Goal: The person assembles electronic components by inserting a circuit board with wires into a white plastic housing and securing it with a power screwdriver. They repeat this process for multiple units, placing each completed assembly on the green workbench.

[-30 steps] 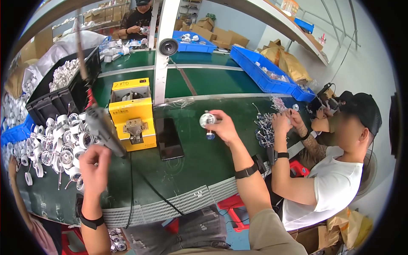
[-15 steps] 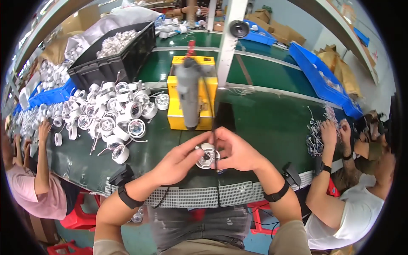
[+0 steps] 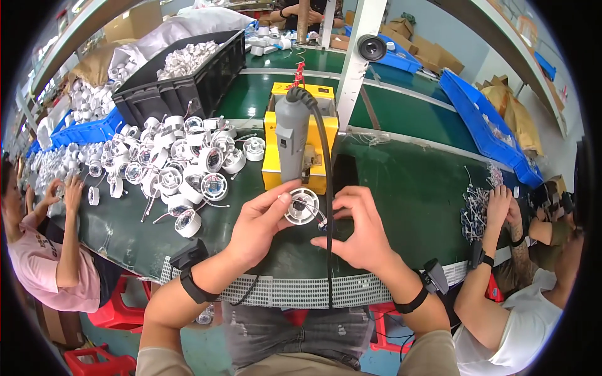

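My left hand [image 3: 254, 229] grips a round white plastic housing [image 3: 301, 208] between thumb and fingers, its open side facing up. Thin wires run across the housing to a small circuit board [image 3: 322, 223] at its right edge. Beside it my right hand [image 3: 364, 235] is open, thumb and fingers spread apart around the board without visibly closing on anything. A black cable [image 3: 329, 263] passes in front, between the hands. Just beyond them, a grey electric screwdriver [image 3: 291, 138] hangs upright before a yellow box-shaped device [image 3: 271, 166]; its lower tip is hidden.
A heap of white housings with wires [image 3: 169, 178] lies at left. Behind it stand a black crate [image 3: 157, 94] and a blue bin [image 3: 88, 130]. Wire bundles [image 3: 475, 210] lie at right by a co-worker's hands [image 3: 500, 210]. A white post [image 3: 354, 69] rises behind the device.
My right hand has come off the housing and opened to the right. My left hand still holds the housing, now more exposed. The view has shifted slightly.
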Available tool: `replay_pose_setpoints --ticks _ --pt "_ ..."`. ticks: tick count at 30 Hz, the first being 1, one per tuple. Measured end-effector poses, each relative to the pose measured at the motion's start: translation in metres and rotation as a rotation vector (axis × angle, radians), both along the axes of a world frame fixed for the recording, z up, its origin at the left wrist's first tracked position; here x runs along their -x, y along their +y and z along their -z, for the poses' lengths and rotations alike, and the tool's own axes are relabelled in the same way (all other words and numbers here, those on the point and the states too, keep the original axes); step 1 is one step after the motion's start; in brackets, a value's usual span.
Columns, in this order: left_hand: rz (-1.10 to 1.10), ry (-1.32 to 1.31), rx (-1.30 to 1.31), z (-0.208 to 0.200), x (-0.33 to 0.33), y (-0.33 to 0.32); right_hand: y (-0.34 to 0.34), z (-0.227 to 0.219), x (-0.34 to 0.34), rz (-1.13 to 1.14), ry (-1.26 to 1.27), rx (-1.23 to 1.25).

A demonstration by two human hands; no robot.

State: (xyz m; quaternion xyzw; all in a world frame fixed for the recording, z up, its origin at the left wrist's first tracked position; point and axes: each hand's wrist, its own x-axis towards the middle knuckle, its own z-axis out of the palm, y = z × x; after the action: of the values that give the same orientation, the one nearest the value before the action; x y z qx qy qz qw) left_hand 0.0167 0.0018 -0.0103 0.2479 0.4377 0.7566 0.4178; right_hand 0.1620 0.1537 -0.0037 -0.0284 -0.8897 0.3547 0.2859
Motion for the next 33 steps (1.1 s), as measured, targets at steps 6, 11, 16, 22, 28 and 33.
replay_pose_setpoints --ticks 6,11,16,22,28,33 --pt "-0.075 0.04 -0.035 0.003 -0.005 0.001 -0.008 0.003 0.006 0.158 0.174 -0.234" --pt "0.032 -0.016 -0.211 0.003 -0.003 -0.002 -0.004 -0.01 -0.003 -0.103 0.184 0.26" --pt "0.338 0.011 -0.243 0.009 -0.002 -0.005 -0.008 -0.007 -0.009 -0.219 -0.002 0.839" --pt "0.406 -0.019 -0.355 0.013 -0.008 0.001 -0.023 -0.006 -0.004 -0.058 0.183 0.697" --pt "0.467 -0.166 -0.324 0.005 -0.014 0.001 -0.025 -0.001 -0.001 0.012 0.248 0.254" --pt "0.452 -0.039 -0.249 0.008 -0.014 -0.001 -0.023 -0.001 -0.001 0.068 0.27 0.107"
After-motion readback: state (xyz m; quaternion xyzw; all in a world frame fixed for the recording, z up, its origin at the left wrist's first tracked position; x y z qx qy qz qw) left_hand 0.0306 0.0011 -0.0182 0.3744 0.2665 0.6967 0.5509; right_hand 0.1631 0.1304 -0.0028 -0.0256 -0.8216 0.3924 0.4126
